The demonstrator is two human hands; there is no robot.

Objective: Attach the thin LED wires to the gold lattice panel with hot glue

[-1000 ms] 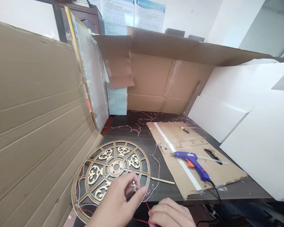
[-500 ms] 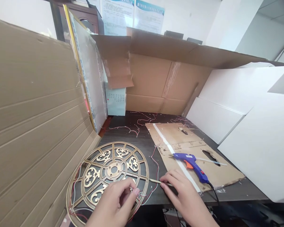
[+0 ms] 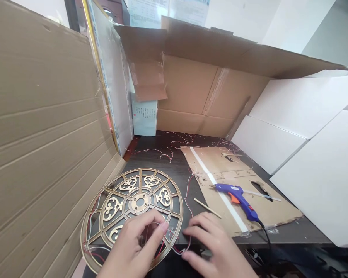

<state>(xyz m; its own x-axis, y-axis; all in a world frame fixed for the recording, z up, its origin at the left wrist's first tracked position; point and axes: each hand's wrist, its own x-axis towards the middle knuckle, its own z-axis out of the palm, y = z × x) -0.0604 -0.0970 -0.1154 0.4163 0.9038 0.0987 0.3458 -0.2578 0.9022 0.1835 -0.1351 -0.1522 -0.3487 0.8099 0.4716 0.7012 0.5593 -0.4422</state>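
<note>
My left hand (image 3: 145, 239) is closed in a pinch on a thin red-and-white wire (image 3: 163, 243), over the lower part of a round gold openwork panel (image 3: 139, 204). The panel lies at the left, overhanging the table's front edge, with more thin wire along its left rim. My right hand (image 3: 210, 243) has its fingers apart, close to a loop of the same wire right of the panel. Just beyond it a thin wooden stick (image 3: 208, 208) lies loose, partly on the cardboard sheet. A blue hot glue gun (image 3: 237, 197) with an orange trigger rests farther right.
A flat cardboard sheet (image 3: 220, 170) with a white strip (image 3: 203, 167) covers the table's right part. Loose wires (image 3: 162, 153) and scraps lie on the dark tabletop (image 3: 150, 146). Cardboard walls (image 3: 188, 87) and white boxes (image 3: 313, 112) surround it. The glue gun's cord (image 3: 267, 235) hangs over the front edge.
My right hand has let go of the wooden stick, leaving it by the cardboard, and has moved down and left toward the wire with its fingers spreading. The left hand keeps its pinch.
</note>
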